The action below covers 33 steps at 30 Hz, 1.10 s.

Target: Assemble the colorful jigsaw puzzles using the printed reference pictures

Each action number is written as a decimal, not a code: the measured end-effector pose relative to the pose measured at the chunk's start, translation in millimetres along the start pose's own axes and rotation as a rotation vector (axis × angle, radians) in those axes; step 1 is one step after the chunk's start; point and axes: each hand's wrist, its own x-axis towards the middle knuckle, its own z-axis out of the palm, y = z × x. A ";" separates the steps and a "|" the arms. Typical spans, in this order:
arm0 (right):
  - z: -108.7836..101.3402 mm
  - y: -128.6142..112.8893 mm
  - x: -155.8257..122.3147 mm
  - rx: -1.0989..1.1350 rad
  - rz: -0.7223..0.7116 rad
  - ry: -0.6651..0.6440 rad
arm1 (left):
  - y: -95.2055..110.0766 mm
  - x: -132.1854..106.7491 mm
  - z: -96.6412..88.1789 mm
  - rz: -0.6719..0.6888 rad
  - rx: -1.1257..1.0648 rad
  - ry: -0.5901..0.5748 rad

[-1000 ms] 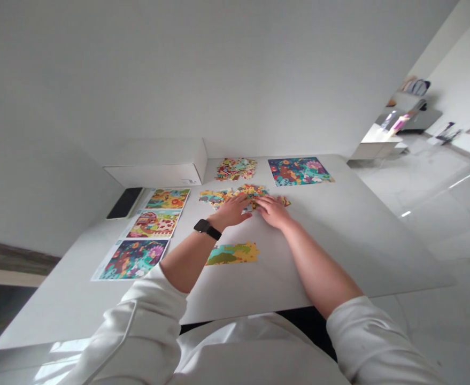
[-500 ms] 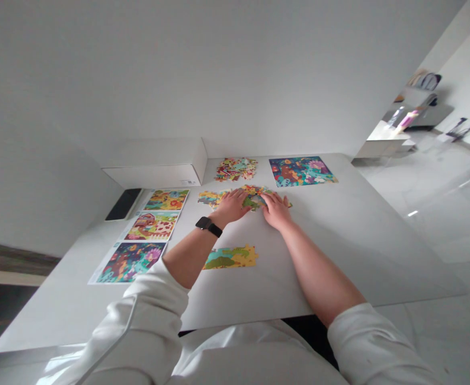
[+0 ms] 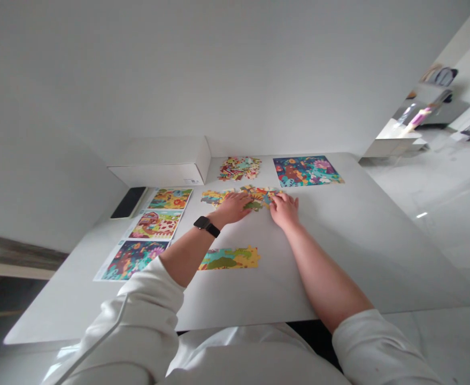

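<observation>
A loose heap of yellow, orange and green jigsaw pieces (image 3: 261,197) lies on the white table. My left hand (image 3: 236,207) rests over the left part of the heap, palm down with its fingers stretched out. At the heap's right edge, my right hand (image 3: 285,210) touches pieces, its fingers spread and partly bent. Neither hand visibly grips a piece. Closer to me lies a joined puzzle strip (image 3: 230,259) in yellow, green and blue; my left forearm covers its left end.
A second heap of pieces (image 3: 239,168) sits near the wall, left of a finished dark-blue puzzle (image 3: 307,171). Picture sheets (image 3: 154,223) lie on the left beside a black phone (image 3: 129,202). Behind them stands a long white box (image 3: 158,175).
My right hand has shifted slightly right, uncovering more pieces between the hands. My left hand stays over the heap. The whole view has shifted a little.
</observation>
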 end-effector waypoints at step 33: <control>6.6 5.8 4.8 -0.005 0.170 0.025 | -4.2 62.7 5.3 -0.256 -0.150 0.102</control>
